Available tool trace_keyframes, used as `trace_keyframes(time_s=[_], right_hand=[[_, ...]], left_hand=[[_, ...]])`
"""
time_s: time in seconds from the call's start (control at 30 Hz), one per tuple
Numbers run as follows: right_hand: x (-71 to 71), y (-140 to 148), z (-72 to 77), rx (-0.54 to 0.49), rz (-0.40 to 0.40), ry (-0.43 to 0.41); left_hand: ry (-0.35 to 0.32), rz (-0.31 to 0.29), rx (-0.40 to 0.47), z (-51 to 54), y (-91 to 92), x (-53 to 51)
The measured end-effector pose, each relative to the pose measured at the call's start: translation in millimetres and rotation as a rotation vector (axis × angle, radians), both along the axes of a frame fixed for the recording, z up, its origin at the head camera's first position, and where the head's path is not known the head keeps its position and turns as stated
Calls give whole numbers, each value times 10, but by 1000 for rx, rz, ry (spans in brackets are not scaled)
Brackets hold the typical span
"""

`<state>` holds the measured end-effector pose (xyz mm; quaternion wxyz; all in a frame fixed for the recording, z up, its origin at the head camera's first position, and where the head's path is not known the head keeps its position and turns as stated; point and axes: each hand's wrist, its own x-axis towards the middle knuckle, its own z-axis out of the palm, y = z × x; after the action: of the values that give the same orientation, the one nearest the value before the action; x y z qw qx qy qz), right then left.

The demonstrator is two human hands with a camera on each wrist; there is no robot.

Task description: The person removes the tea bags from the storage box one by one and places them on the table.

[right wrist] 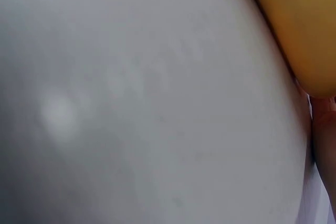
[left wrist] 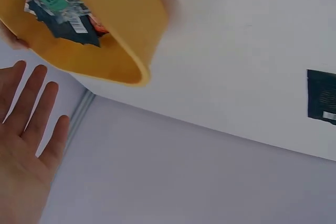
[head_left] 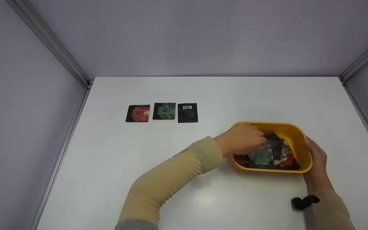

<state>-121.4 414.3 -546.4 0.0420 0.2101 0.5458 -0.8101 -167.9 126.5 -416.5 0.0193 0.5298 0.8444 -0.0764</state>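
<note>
Right of frame centre, packets lie just lower right of my nearer left hand, fingers outstretched; my right hand grips the crosswise yellow tub

From here, the left hand hides part of the yellow basket; small print on packets beneath its fingers, illegible; rightward of these, left-wrist view, dark packet cut off.

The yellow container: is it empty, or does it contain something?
Not empty: in the head view, several packets lie inside the yellow container, showing dark, green and red parts.
</note>
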Motion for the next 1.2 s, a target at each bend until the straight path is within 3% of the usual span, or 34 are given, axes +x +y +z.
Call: trace_keyframes(time_s=[0.17,0.27,0.37,0.77,1.0,1.2], right_hand=[[-1,-12,-5,33,0,-1],[1,-16,-6,54,5,-6],[3,-14,-10,63,7,-3],[-2,12,5,55,28,-18],[-8,-9,-1,56,5,-7],[3,-11,-4,35,14,5]], left_hand=[[-64,-60,2,-27,239,124],[-116,-53,-22,-69,358,164],[-122,-45,-48,-143,445,184],[-23,-74,-202,-409,489,225],[48,-88,-229,-450,470,250],[137,-121,-213,-468,467,205]])
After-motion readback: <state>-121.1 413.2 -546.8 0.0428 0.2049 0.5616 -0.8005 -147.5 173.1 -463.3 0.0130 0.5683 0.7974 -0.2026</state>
